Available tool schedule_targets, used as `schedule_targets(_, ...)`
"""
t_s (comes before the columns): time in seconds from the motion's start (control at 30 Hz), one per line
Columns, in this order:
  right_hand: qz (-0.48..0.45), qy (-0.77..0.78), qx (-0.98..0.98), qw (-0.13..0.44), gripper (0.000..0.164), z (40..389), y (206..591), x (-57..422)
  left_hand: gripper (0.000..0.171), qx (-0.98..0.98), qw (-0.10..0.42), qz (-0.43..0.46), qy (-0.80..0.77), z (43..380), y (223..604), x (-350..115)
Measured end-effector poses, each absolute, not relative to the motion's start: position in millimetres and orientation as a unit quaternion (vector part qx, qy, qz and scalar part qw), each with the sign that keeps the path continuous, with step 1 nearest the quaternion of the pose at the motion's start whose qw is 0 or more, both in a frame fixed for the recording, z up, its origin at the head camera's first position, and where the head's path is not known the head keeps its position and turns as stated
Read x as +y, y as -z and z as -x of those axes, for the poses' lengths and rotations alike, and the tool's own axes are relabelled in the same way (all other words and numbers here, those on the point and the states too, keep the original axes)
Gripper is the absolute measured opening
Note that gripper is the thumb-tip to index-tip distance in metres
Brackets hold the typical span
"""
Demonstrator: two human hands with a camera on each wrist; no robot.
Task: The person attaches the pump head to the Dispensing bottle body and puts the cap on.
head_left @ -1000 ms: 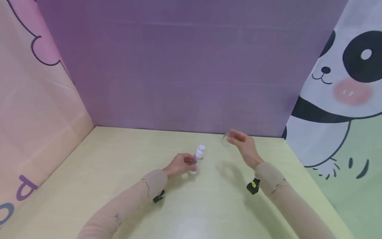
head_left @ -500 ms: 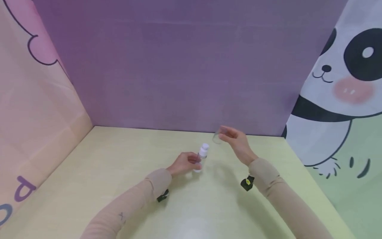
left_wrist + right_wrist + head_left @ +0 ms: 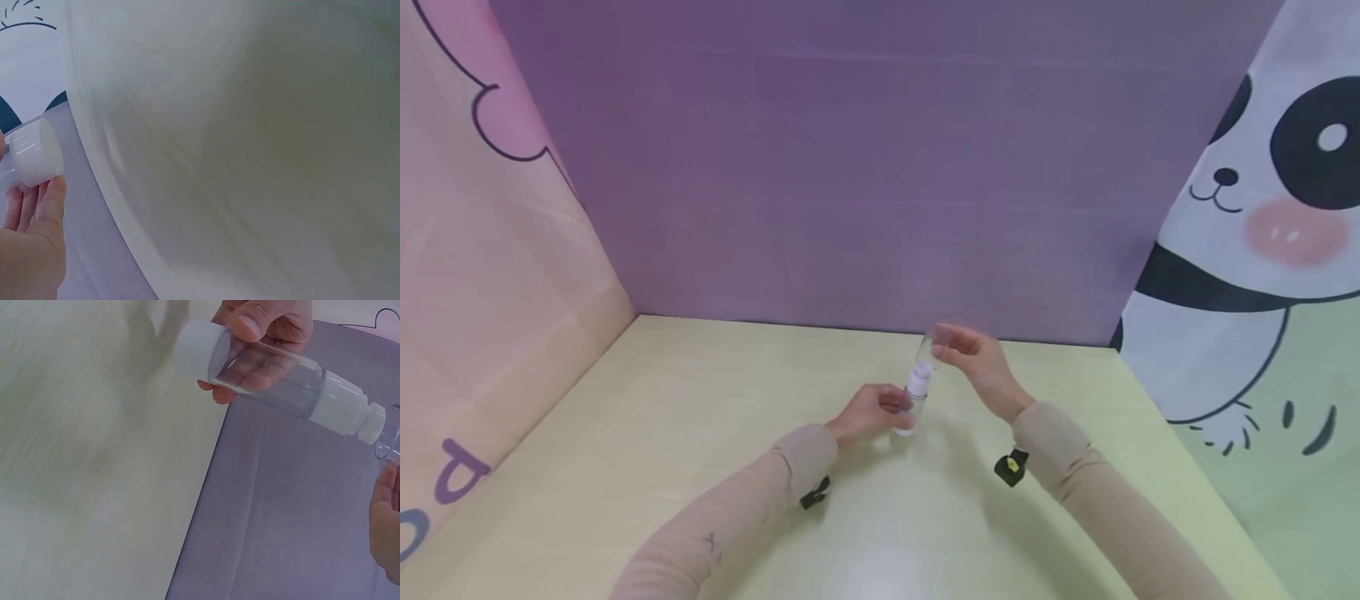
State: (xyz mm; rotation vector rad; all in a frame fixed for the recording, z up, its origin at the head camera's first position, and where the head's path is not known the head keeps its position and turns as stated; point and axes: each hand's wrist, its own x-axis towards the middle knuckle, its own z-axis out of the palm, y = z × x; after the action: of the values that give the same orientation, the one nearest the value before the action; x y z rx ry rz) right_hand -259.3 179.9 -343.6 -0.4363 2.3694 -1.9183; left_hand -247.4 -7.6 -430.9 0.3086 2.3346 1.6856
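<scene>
A clear pump bottle with a white base and white pump head is gripped around its body by my left hand, tilted a little to the right above the table. My right hand pinches a clear cap between thumb and fingers. In the right wrist view the cap's open rim is right at the tip of the pump head. The left wrist view shows the bottle's white base with the left fingers behind it.
A pale wooden table lies under both hands. Behind it rises a purple backdrop. Printed cloth panels stand on both sides, the right one with a panda.
My right hand has moved left with the clear cap, bringing it over the pump head. My left hand has shifted slightly right and turned the bottle more into view.
</scene>
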Motion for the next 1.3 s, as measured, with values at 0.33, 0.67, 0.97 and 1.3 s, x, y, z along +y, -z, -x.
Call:
schedule_targets(0.33, 0.132, 0.617, 0.775, 0.046, 0.052, 261, 350, 178, 0.035, 0.794, 0.114, -0.12, -0.585, 250, 433, -7)
schedule_targets(0.67, 0.133, 0.603, 0.785, 0.048, 0.05, 260, 353, 176, 0.036, 0.794, 0.116, -0.114, -0.585, 248, 431, -9)
schedule_targets(0.97, 0.125, 0.595, 0.792, 0.058, 0.046, 259, 360, 172, 0.036, 0.788, 0.112, -0.115, -0.594, 245, 429, -9)
schedule_targets(1.3, 0.127, 0.587, 0.797, 0.068, 0.046, 255, 364, 170, 0.039, 0.786, 0.119, -0.119, -0.595, 224, 400, -11)
